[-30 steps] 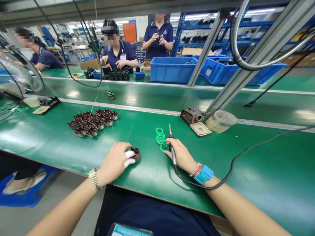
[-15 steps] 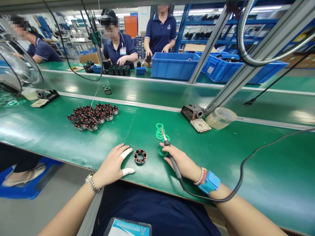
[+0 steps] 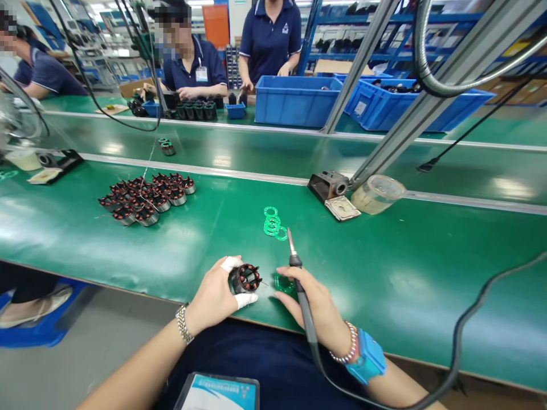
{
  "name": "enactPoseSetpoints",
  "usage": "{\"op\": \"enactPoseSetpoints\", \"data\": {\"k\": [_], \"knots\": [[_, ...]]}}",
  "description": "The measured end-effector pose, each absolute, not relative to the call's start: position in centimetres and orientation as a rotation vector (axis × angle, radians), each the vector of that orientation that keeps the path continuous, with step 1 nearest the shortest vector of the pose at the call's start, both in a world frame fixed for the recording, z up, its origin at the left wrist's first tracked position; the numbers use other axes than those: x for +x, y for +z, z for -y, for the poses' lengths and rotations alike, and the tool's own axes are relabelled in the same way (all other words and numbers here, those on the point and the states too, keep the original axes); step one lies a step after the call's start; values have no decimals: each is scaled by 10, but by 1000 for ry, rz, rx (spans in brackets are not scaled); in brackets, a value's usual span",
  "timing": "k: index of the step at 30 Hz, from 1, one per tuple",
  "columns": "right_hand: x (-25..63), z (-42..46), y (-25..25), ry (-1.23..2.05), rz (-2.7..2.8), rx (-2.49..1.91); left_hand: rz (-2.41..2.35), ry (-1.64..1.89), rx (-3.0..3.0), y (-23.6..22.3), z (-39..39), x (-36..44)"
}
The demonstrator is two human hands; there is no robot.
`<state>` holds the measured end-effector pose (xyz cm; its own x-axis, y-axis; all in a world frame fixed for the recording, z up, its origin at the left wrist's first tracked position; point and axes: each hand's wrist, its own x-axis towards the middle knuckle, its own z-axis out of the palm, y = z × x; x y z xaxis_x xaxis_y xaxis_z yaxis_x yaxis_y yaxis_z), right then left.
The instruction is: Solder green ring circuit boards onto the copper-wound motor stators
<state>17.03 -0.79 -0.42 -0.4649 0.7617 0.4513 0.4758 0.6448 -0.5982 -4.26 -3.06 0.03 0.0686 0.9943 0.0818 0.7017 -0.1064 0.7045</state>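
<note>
My left hand (image 3: 220,290), with white covers on its thumb and a finger, is closed around a motor stator (image 3: 247,279). The stator is tilted, showing black slots, copper windings and a thin loose wire end. In my right hand (image 3: 314,302) lies a soldering iron (image 3: 301,287), its tip pointing away from me. A green ring-shaped circuit board (image 3: 282,283) is between the thumb and forefinger of that hand; whether they grip it cannot be made out. Beyond it, several similar green rings (image 3: 270,224) overlap on the table.
Several wound stators (image 3: 147,199) stand grouped at the left. A soldering iron stand (image 3: 329,185) with a pad and a round tub (image 3: 378,193) sit at the back right, near a slanted metal post (image 3: 397,119). The iron's cable (image 3: 465,307) loops right. Co-workers sit or stand opposite.
My left hand has closed on the stator and tilted it up. My right hand with the soldering iron has come nearer to me, and the green ring by its fingers has shifted too.
</note>
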Motion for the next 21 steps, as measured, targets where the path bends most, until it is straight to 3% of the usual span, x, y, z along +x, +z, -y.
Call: {"op": "enactPoseSetpoints", "data": {"k": [14, 21], "knots": [[163, 4, -2, 597, 2079, -870, -1429, 835, 2181, 5, 38, -25], [206, 6, 4, 576, 2032, -895, -1407, 968, 2074, -6, 31, -24]]}}
